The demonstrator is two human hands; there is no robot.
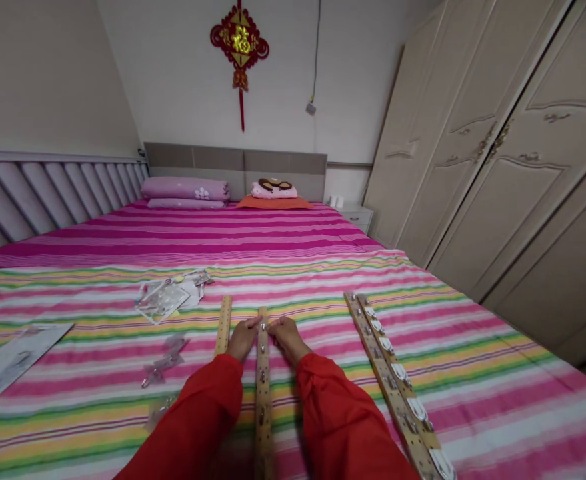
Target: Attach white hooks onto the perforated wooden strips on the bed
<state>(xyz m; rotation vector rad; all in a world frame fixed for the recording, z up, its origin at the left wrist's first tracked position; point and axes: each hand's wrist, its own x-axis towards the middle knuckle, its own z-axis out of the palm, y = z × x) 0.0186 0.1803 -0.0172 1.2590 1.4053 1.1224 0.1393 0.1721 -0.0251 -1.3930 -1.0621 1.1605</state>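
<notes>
A long perforated wooden strip (pixel 263 400) lies lengthwise on the striped bedspread (pixel 323 287) in front of me, with small metal hooks along it. My left hand (pixel 243 338) and my right hand (pixel 287 338), both in red sleeves, meet at its far end, fingers pinched around a small metal piece (pixel 263 325) there. A second bare wooden strip (pixel 223 325) lies just left of my left hand.
Two more strips fitted with white hooks (pixel 397 380) lie side by side to the right. Clear plastic packets (pixel 167 297) and loose clips (pixel 165 363) lie to the left, with a flat grey package (pixel 13 360) beyond. Pillows (pixel 187 190) sit at the headboard; a wardrobe (pixel 497 153) stands right.
</notes>
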